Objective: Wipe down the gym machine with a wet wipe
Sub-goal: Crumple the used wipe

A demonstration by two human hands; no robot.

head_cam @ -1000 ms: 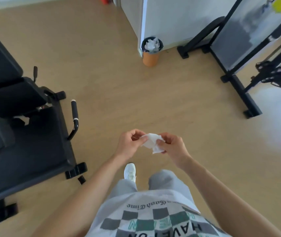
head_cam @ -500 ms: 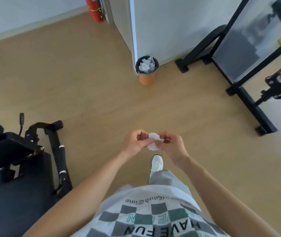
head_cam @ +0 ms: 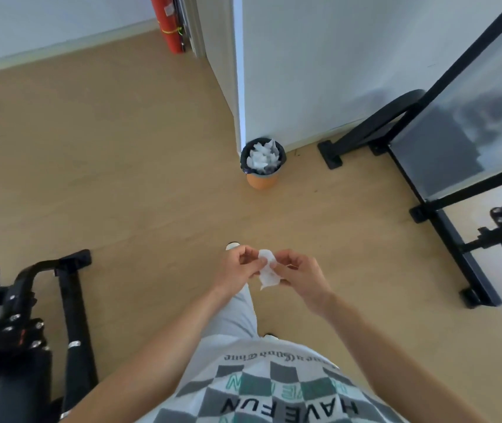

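A crumpled white wet wipe is held in front of my body, above the wooden floor. My left hand pinches its left side and my right hand pinches its right side with curled fingers. The black gym machine stands at the lower left, an arm's length from both hands, with its frame and a handle bar in view.
A small orange bin lined with a black bag and stuffed with used wipes stands ahead by the white wall corner. Another black machine frame fills the right side. A red fire extinguisher stands at the far wall.
I have walked forward across the floor: the bin has come nearer and the gym machine has slid toward the lower left. Both hands keep holding the wipe.
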